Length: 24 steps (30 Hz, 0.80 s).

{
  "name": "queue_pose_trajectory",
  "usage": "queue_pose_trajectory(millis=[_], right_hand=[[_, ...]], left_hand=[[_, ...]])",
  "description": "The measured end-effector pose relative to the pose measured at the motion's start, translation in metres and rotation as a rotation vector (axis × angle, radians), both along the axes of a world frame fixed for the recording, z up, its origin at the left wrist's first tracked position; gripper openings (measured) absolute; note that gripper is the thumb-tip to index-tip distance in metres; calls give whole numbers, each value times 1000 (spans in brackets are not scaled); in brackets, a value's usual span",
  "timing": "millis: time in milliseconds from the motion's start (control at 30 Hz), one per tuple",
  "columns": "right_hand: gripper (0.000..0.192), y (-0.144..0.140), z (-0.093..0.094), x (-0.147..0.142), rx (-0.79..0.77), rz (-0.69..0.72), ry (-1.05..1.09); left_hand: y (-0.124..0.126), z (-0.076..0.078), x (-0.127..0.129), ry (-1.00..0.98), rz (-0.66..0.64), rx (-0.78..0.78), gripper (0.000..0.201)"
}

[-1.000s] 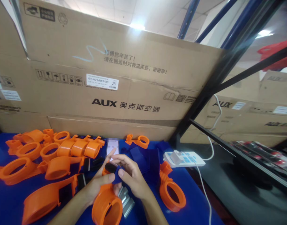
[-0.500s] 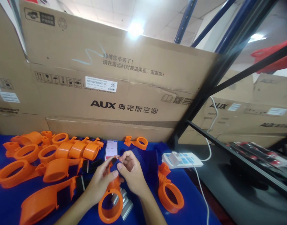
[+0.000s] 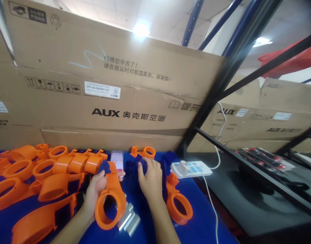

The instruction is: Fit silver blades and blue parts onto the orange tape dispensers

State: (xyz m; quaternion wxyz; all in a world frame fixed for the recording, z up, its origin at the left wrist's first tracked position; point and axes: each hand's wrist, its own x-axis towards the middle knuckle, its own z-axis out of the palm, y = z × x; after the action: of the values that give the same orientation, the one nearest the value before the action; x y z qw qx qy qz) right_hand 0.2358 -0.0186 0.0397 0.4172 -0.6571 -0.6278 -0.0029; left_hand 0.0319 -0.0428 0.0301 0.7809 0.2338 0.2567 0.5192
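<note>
Lower centre of frame: the left hand (image 3: 94,193) grips an orange ring part (image 3: 110,200) by its neck, ring hanging down and clear of the blue table (image 3: 208,223). The right hand (image 3: 149,176), fingers curled, presses on blue pieces (image 3: 135,166) beside a phone (image 3: 117,161).

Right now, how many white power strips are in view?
1. The white power strip lies on the blue table, right of the right hand, a plug in it; none seems hidden.
</note>
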Motion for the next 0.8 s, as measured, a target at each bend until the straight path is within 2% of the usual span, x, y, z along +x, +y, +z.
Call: queue_pose_trajectory(millis=[33,100,200,333,433,567,667,800], right_hand=[[33,2,-2,7,-48,-101,-109],[38,5,-7,15,-163,-211,-280],[41,6,-13,17,-295,-245,-412],[41,5,-13,14,-353,-245,-404],[33,5,-10,16,-308,-204,-296],[17,5,-4,18,-156,12,62],[9,3,0,7,-77,203,247],[6,-8,1,-18,0,557,544]], left_hand=[[1,2,-2,-55,-3,-1,61],[2,5,-4,-137,23,18,56],[1,6,-3,-181,38,26,51],[1,2,-3,-177,3,-4,53],[4,-3,-3,-193,-6,-2,56],[5,-5,-2,-196,42,25,58],[5,-2,1,-172,77,33,56],[4,3,5,-153,80,32,55]])
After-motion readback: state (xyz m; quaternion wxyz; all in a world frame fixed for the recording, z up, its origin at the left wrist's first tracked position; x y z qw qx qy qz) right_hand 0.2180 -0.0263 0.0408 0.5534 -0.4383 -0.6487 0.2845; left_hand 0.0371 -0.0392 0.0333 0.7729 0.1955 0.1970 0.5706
